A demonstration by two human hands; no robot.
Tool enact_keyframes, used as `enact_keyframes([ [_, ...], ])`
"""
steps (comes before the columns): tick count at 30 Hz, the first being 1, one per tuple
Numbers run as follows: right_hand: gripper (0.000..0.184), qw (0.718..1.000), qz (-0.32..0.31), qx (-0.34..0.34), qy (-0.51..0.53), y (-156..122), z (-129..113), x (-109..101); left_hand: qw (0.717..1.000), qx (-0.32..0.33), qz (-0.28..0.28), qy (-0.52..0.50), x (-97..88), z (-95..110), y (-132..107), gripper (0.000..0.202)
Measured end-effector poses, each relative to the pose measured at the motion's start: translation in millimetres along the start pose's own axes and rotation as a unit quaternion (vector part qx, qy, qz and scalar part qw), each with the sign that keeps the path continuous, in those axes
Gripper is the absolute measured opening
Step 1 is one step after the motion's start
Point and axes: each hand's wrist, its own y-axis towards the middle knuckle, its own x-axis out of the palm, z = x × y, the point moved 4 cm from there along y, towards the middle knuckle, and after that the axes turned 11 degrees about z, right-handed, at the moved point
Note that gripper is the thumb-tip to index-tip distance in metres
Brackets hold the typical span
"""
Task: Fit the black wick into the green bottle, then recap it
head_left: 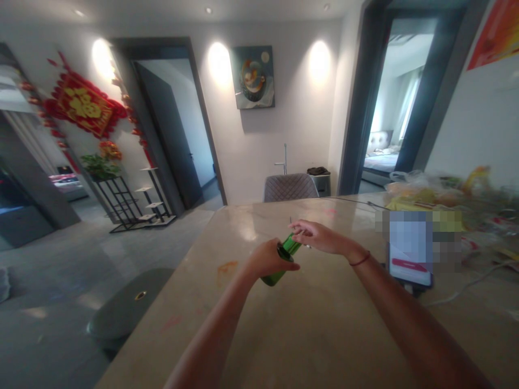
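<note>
My left hand [270, 259] is closed around a green glass bottle [272, 277], which tilts with its dark open mouth towards me and its base down to the lower left. My right hand [318, 237] is just to the right of the bottle's neck, above the beige marble tabletop [332, 324]. Its fingertips pinch a thin pale stick [291, 222] that stands up close to the neck. The picture does not show whether the stick touches the bottle. A thin red band circles my right wrist.
A phone [410, 273] lies to the right of my right hand, partly blurred out, with a cable running past it. Plastic bags and packages [430, 195] crowd the far right of the table. A quilted chair [290, 187] stands beyond the far edge, and a round stool [130, 308] stands left of the table.
</note>
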Motion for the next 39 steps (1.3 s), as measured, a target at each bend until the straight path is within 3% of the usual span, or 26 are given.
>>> enact_keyframes([
  [4, 0.047, 1.000, -0.004, -0.021, -0.014, -0.1, 0.0, 0.1, 1.000, 0.001, -0.006, -0.001, 1.8, 0.6, -0.4, 0.055],
  [10, 0.046, 0.998, 0.001, 0.018, -0.065, 0.2, 4.4, -0.3, 1.000, -0.003, -0.014, 0.002, 2.7, 3.1, -1.4, 0.056],
  [17, 0.033, 0.998, 0.024, -0.035, -0.053, 0.8, -3.1, -4.9, 1.000, 0.000, -0.008, -0.017, 3.0, -0.1, -0.7, 0.056],
  [22, 0.049, 0.994, 0.105, -0.008, 0.034, 8.8, 10.9, -15.8, 1.000, -0.010, 0.006, -0.026, 2.6, -2.6, 0.8, 0.062],
  [26, 0.051, 0.989, 0.144, 0.004, 0.026, 16.2, 35.0, -22.0, 1.000, -0.011, 0.004, -0.022, 2.5, -2.4, 1.7, 0.061],
  [31, 0.037, 0.982, 0.086, 0.016, -0.168, 13.8, 62.4, -21.8, 0.999, -0.003, 0.008, -0.032, 1.6, -2.0, 1.7, 0.062],
  [35, 0.030, 0.930, 0.045, 0.043, -0.362, 7.5, 78.5, -27.0, 0.999, -0.005, 0.007, -0.035, 2.2, -3.0, 1.5, 0.064],
  [39, 0.035, 0.889, -0.022, 0.100, -0.447, 1.3, 92.5, -31.8, 0.999, 0.000, 0.005, -0.040, 4.2, -3.7, 1.9, 0.064],
])
